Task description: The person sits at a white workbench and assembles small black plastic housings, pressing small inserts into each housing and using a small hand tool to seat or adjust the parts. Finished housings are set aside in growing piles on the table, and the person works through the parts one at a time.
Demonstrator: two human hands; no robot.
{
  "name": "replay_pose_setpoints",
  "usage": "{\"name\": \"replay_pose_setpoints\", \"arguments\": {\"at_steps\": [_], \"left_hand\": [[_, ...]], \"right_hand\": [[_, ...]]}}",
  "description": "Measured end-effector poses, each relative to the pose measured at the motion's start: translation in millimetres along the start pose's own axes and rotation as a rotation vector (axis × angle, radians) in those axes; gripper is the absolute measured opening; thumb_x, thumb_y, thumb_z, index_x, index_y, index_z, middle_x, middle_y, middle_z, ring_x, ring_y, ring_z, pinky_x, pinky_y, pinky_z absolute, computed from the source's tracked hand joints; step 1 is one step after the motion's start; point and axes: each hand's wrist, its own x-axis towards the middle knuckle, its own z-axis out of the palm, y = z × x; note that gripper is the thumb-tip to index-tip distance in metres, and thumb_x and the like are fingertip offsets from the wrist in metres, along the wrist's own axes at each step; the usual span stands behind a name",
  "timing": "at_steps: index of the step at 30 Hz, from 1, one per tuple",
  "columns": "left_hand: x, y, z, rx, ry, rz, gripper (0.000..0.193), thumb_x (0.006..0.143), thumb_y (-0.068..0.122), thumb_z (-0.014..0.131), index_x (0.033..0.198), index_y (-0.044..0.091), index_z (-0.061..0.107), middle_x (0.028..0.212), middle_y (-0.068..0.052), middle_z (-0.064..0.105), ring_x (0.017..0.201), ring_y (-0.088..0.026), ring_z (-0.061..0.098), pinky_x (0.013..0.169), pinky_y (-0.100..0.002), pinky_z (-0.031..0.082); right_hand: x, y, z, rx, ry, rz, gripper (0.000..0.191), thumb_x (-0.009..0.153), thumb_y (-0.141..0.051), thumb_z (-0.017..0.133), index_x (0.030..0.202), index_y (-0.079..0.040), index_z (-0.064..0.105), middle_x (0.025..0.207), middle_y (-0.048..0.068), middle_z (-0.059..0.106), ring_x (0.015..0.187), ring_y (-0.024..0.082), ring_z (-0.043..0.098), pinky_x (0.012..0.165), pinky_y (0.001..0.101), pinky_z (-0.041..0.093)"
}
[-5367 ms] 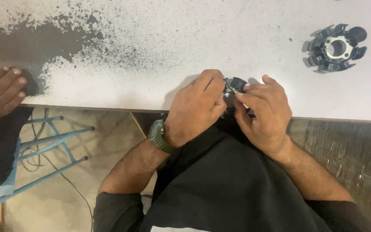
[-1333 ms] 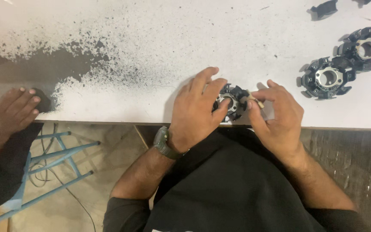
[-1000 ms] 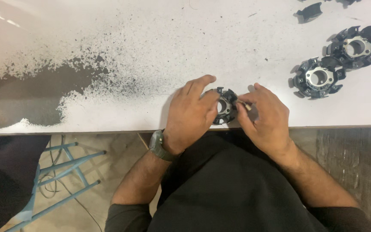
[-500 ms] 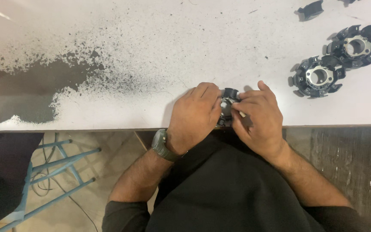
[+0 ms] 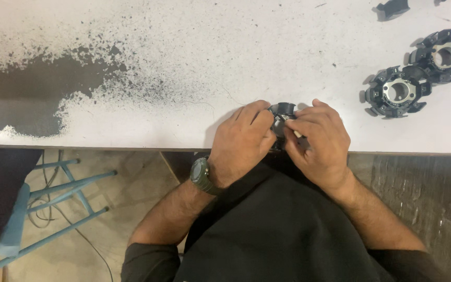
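Seen from above, the left hand (image 5: 242,141) and right hand (image 5: 317,141) are closing together around a black toothed ring (image 5: 283,110), apparently pinching it at the white table's (image 5: 194,52) near edge, where it risks slipping off.

Both hands have closed in over the black ring part (image 5: 282,110), hiding most of it; another person's hand at the worktop (image 5: 184,62) edge seems gone.

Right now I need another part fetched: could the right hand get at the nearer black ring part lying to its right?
Probably yes: bare white table lies between the right hand and that ring part, though the hand is busy on the small part.
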Motion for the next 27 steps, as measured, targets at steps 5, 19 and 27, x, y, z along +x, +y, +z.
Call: {"name": "replay_pose_setpoints", "arguments": {"at_steps": [5, 19, 27], "left_hand": [[1.1, 6.2, 1.4, 0.040, -0.023, -0.040, 0.023, 0.086, 0.008, 0.072, 0.106, 0.005, 0.063, 0.126, -0.014, 0.063, 0.110, -0.032, 0.066, 0.092, -0.044, 0.056], [77.0, 61.7, 15.3, 0.236, -0.427, 0.040, 0.094, 0.079, 0.055, 0.079, 0.145, -0.002, 0.042, 0.130, -0.019, 0.055, 0.113, -0.034, 0.055, 0.091, -0.048, 0.051], [153.4, 111.2, 87.8, 0.114, -0.414, 0.260, 0.085, 0.076, 0.042, 0.085, 0.147, 0.015, 0.046, 0.136, -0.023, 0.051, 0.106, -0.036, 0.059, 0.081, -0.047, 0.056]], "right_hand": [[5.1, -4.6, 0.0, -0.052, -0.043, 0.046, 0.032, 0.082, 0.006, 0.084, 0.107, -0.005, 0.067, 0.106, 0.011, 0.069, 0.107, 0.031, 0.067, 0.104, 0.0483, 0.056], [-69.3, 93.5, -76.7, 0.011, 0.633, 0.148, 0.026, 0.108, -0.002, 0.066, 0.126, -0.005, 0.048, 0.122, 0.010, 0.057, 0.114, 0.021, 0.062, 0.118, 0.0459, 0.045], [-97.7, 121.4, -109.8, -0.087, 0.776, 0.274, 0.023, 0.111, -0.010, 0.061, 0.126, -0.002, 0.045, 0.125, 0.010, 0.050, 0.117, 0.020, 0.057, 0.113, 0.0415, 0.049]]}}
